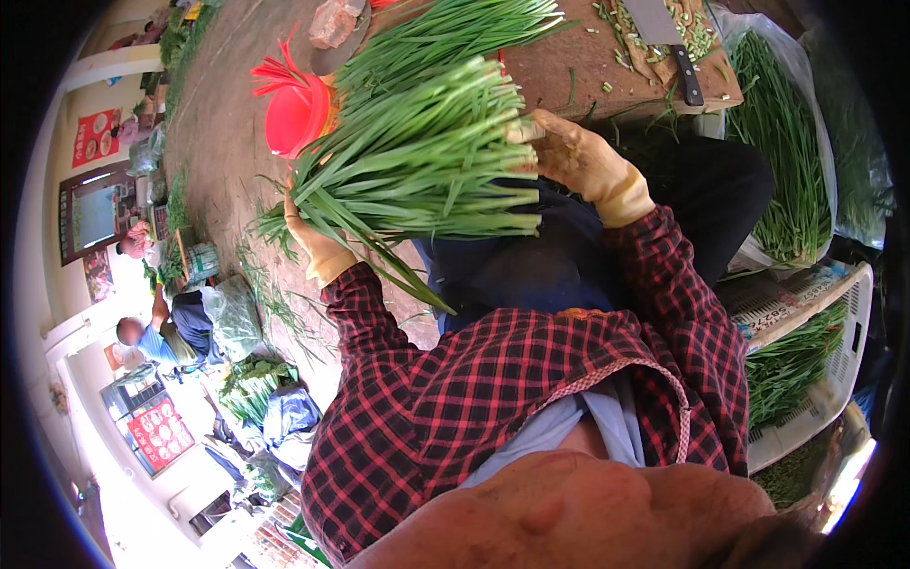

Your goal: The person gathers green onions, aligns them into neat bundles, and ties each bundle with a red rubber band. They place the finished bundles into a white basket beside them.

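A thick bunch of Chinese chives (426, 171) spans the space between my two hands, above my lap. My left hand (320, 245), in a pale glove, holds it from beneath at the leafy end, its fingers partly hidden by leaves. At the pale cut ends is my right hand (586, 160), in a stained yellowish glove, its fingers gripping the stalks. Some long leaves hang down beside my left sleeve. Just beyond, another heap of chives (441, 32) lies on the wooden work surface (561, 78). A red plastic container (295, 117) with red ties (281, 71) stands beside the bunch.
A black-handled cleaver (687, 75) lies among cut stem bits at the upper right. Near it are a bag of chives (778, 149) and a white plastic crate (857, 320) holding greens. A reddish block (334, 25) rests at the top. Another person (170, 338) sits at the left.
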A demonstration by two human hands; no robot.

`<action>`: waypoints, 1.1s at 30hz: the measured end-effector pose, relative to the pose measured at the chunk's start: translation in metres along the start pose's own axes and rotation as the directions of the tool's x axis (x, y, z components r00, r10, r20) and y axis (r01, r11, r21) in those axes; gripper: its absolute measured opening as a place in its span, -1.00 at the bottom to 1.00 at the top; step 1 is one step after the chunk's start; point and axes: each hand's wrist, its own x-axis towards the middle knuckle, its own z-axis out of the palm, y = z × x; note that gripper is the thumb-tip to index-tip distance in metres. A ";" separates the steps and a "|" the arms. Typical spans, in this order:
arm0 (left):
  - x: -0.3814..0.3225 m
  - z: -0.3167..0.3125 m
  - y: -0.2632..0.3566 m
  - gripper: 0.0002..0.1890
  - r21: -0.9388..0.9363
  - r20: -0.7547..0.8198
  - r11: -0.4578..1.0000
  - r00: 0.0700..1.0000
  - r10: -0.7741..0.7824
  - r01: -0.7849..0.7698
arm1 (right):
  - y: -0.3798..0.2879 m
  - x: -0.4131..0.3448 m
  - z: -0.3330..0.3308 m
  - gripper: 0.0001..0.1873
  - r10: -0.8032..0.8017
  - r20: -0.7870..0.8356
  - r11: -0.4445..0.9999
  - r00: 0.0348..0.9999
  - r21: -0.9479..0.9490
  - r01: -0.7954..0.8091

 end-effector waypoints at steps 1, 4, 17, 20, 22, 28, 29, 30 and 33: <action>-0.001 0.003 0.000 -0.58 -0.033 -0.060 0.999 0.997 -0.044 0.042 | 0.001 -0.003 0.001 -0.46 0.018 0.019 1.000 1.000 -0.016 -0.018; -0.004 0.016 -0.002 -0.52 0.057 -0.048 0.998 0.998 0.033 -0.030 | 0.004 -0.007 0.007 -0.54 0.041 -0.055 0.967 0.998 -0.250 -0.054; 0.006 0.013 0.008 -0.48 0.024 -0.080 0.995 0.993 -0.092 0.094 | -0.025 -0.063 -0.005 -0.70 -0.226 -0.128 0.963 0.966 -0.178 0.201; 0.005 0.015 0.016 -0.49 0.030 -0.099 0.998 0.994 -0.044 0.047 | -0.057 -0.084 -0.018 -0.65 -0.306 -0.374 0.799 0.875 -0.600 0.023; 0.002 0.022 0.020 -0.50 0.040 -0.095 0.999 0.995 -0.011 0.015 | -0.060 -0.082 -0.020 -0.61 -0.580 -0.251 -0.228 0.775 -0.863 -0.450; -0.004 0.036 0.018 -0.59 -0.001 -0.126 1.000 0.992 0.004 -0.004 | 0.000 -0.008 0.026 -0.55 -0.528 0.311 -0.228 0.790 -0.948 0.220; -0.005 0.034 0.015 -0.60 -0.032 -0.079 0.999 0.997 0.025 -0.028 | 0.009 0.004 0.031 -0.60 -0.459 0.113 -0.138 0.881 -0.989 0.055; -0.001 0.031 0.016 -0.62 0.062 -0.042 0.997 0.998 0.055 -0.052 | 0.015 0.009 0.032 -0.64 -0.432 -0.014 0.124 0.902 -0.991 0.044; 0.004 0.016 0.015 -0.64 0.192 -0.128 0.976 0.983 0.131 -0.105 | 0.006 0.000 0.014 -0.71 -0.515 0.081 0.525 0.853 -0.757 0.388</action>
